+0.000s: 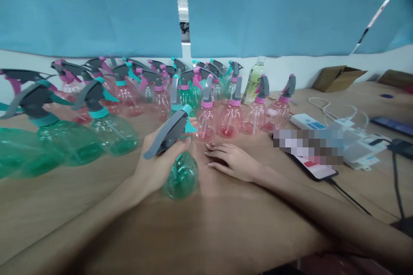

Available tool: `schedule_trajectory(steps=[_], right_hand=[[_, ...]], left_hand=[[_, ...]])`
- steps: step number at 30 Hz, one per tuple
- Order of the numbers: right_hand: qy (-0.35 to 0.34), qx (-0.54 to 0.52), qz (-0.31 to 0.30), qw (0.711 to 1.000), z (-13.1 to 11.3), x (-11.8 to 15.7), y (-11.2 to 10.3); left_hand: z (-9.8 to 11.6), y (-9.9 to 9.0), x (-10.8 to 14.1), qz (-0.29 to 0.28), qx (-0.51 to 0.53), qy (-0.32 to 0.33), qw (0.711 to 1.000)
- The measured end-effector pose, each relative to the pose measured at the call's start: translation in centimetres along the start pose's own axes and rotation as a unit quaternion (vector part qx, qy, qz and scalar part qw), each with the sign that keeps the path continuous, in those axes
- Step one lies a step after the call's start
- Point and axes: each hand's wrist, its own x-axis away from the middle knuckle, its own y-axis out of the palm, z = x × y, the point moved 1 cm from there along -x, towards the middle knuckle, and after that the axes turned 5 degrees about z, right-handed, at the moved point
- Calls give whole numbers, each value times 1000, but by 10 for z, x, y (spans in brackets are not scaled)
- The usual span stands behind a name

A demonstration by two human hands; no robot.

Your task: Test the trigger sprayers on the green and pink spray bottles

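My left hand (158, 161) is wrapped around the neck of a green spray bottle (182, 176) with a grey and teal trigger head, upright over the wooden table (193, 232). To its right, my right hand (237, 161) rests on the tabletop, fingers stretched out and a little apart, holding nothing. Just beyond my right hand stand pink spray bottles, the closest being a pink spray bottle (205, 122) with a pink collar. Left of my left hand is another green spray bottle (114, 133).
Many pink and green spray bottles line the back and left. A labelled drink bottle (254, 81) stands behind them. On the right lie a phone (318, 167) with a cable, a white box (308, 122), clear plastic packaging (361, 146) and a brown carton (337, 78).
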Motion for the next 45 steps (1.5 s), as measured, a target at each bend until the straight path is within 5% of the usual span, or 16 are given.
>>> schedule_trajectory(steps=[18, 35, 40, 45], right_hand=[[99, -141, 8, 985, -63, 16, -47], [124, -63, 89, 986, -138, -53, -6], [112, -63, 88, 988, -150, -66, 7], [117, -78, 81, 987, -145, -83, 10]], left_hand=[[-3, -2, 5, 35, 13, 26, 999], [-10, -50, 34, 3, -33, 53, 998], [-12, -76, 48, 7, -41, 38, 998], [-35, -102, 70, 12, -27, -17, 999]])
